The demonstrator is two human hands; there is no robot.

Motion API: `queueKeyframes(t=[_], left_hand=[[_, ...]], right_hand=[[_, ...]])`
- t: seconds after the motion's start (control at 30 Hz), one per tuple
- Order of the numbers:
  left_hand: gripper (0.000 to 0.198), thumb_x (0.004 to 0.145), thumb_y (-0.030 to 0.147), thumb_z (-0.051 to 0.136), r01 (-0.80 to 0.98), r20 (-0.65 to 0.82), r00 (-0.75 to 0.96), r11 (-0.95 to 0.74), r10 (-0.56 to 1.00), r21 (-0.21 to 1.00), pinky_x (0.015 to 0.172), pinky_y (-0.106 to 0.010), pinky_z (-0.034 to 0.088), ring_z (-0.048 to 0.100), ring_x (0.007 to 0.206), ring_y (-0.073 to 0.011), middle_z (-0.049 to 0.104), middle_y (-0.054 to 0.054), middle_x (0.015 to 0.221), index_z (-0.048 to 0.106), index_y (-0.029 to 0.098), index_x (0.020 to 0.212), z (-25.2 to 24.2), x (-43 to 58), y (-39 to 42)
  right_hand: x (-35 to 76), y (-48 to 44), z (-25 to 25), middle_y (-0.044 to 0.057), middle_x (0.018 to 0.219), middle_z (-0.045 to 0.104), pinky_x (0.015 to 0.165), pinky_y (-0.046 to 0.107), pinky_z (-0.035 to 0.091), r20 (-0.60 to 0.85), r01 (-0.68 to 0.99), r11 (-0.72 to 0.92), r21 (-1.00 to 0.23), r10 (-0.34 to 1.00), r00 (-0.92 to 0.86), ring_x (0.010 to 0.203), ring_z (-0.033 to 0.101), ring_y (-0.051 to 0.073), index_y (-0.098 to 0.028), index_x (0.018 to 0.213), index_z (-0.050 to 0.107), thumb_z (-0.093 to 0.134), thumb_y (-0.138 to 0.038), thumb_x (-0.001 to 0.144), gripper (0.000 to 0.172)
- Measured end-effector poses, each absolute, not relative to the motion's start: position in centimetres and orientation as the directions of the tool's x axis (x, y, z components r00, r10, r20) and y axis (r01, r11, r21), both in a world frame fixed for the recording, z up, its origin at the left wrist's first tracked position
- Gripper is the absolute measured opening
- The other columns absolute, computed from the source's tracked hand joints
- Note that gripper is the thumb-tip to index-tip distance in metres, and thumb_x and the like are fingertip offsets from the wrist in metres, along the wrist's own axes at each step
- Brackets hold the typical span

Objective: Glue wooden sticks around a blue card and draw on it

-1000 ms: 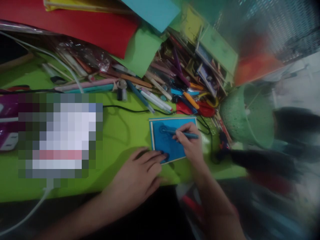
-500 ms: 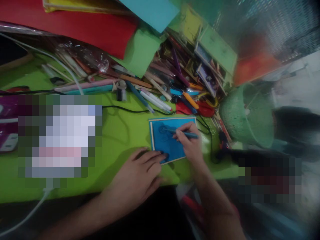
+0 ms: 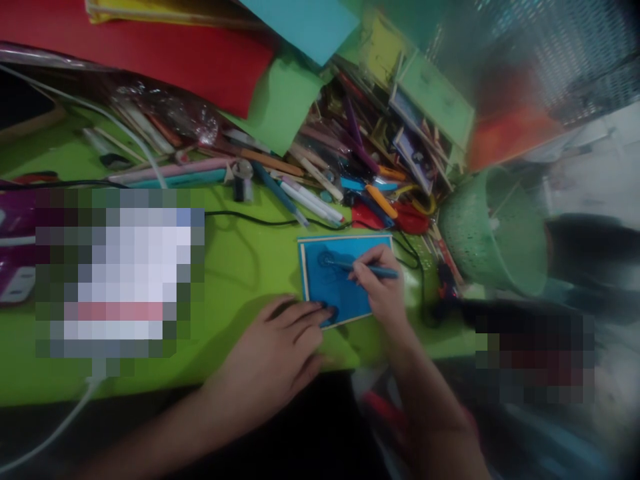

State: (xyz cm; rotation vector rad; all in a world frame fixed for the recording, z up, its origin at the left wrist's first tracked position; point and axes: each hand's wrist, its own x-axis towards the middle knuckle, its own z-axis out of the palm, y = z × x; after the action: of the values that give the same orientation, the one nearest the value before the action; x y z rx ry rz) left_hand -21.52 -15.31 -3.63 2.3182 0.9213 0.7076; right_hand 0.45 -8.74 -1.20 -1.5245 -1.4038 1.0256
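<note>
A blue card (image 3: 345,293) lies on the green tabletop, with pale thin strips along its edges. Near its upper left is a small dark drawn figure (image 3: 327,259), too blurred to read. My right hand (image 3: 383,283) grips a blue pen (image 3: 373,269), whose tip meets the card just beside that drawing. The hand's edge rests over the right part of the card. With fingers stretched out, my left hand (image 3: 287,340) lies flat; its fingertips press on the card's lower left corner.
Behind the card runs a black cable (image 3: 260,217). Pens, scissors and sticks are heaped farther back, near white markers (image 3: 310,200). A green basket (image 3: 490,233) stands at the right. Left is a blurred-out device (image 3: 135,273) with a white cable (image 3: 75,413). Red paper (image 3: 200,67) lies at the back.
The pen tip and my right hand have shifted very slightly, the pen now lying a little flatter. My left hand and the card have stayed in place.
</note>
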Motion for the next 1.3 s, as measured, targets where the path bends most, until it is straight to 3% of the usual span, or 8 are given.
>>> queueKeyframes(t=[1.0, 1.3], left_hand=[[0.018, 0.105, 0.029, 0.054, 0.456, 0.280, 0.621, -0.627, 0.733, 0.632, 0.113, -0.048, 0.041, 0.068, 0.123, -0.0255, 0.075, -0.006, 0.134, 0.069, 0.018, 0.105, -3.76, -21.51, -15.42], [0.016, 0.104, 0.028, 0.055, 0.452, 0.295, 0.615, -0.634, 0.731, 0.627, 0.110, -0.048, 0.042, 0.068, 0.122, -0.0254, 0.076, -0.006, 0.132, 0.068, 0.018, 0.101, -3.49, -21.41, -15.33]], right_hand=[[0.38, -8.64, -1.23, -0.004, 0.068, 0.066, 0.058, 0.025, 0.049, -0.023, 0.347, -0.037, -0.937, 0.999, 0.044, 0.060, 0.063, 0.012, -0.024, 0.083, 0.060, 0.072, -0.031, 0.087, 0.014], [0.40, -8.64, -1.34, -0.004, 0.069, 0.067, 0.059, 0.026, 0.051, -0.050, 0.354, -0.059, -0.933, 0.998, 0.035, 0.061, 0.065, 0.013, -0.024, 0.085, 0.059, 0.074, -0.039, 0.088, 0.022]])
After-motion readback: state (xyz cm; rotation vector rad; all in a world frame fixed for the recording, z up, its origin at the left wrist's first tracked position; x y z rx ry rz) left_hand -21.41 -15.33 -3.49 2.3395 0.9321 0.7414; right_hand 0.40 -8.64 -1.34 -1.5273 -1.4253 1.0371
